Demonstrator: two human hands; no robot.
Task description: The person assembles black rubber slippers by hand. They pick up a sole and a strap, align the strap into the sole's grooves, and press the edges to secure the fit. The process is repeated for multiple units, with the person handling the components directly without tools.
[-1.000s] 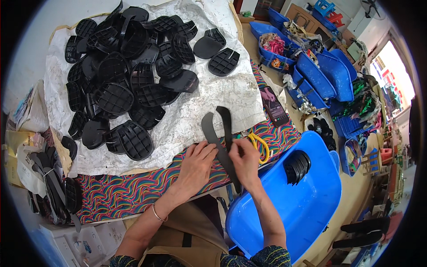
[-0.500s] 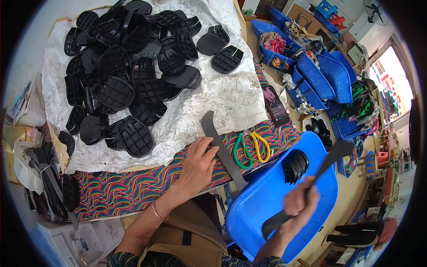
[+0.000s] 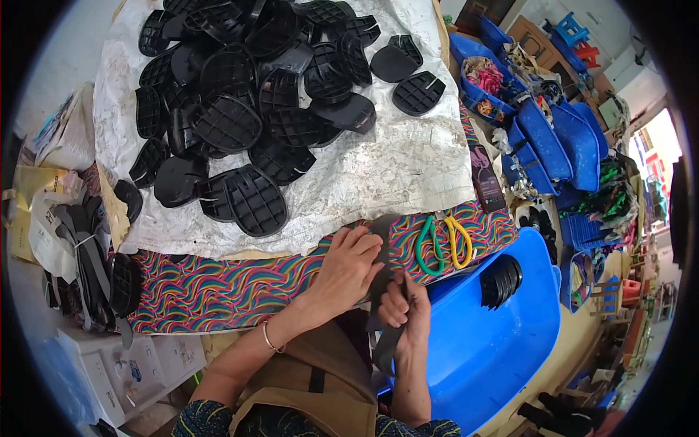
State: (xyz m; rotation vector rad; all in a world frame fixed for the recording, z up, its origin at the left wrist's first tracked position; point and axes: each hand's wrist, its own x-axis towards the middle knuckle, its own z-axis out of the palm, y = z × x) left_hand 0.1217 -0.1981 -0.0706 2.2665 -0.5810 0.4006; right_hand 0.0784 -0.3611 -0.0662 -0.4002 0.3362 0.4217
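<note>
My left hand (image 3: pixel 348 268) lies over the table edge, fingers stretched out and touching a flat dark-grey strip (image 3: pixel 384 240). Close on its right, my right hand (image 3: pixel 408 309) is closed around a similar dark strip (image 3: pixel 386 351), whose lower end hangs below the fist. Where the two strips meet or overlap I cannot tell. Beyond my hands, a large heap of black moulded heel-shaped pieces (image 3: pixel 226 122) with gridded undersides covers the white sheet (image 3: pixel 408 171). Green-handled snips (image 3: pixel 422 246) and yellow-handled snips (image 3: pixel 459 244) lie just right of the strip.
A blue tub (image 3: pixel 473 364) stands right of my lap, with a row of black pieces (image 3: pixel 501 282) inside. A phone (image 3: pixel 486 180) lies on the patterned cloth (image 3: pixel 226 298). Bundled dark strips (image 3: pixel 87 255) hang at the left. More blue tubs (image 3: pixel 546 138) stand at far right.
My right hand has come left from over the blue tub to beside my left hand, bringing its strip along. The view has shifted, and my left hand stays by the table strip.
</note>
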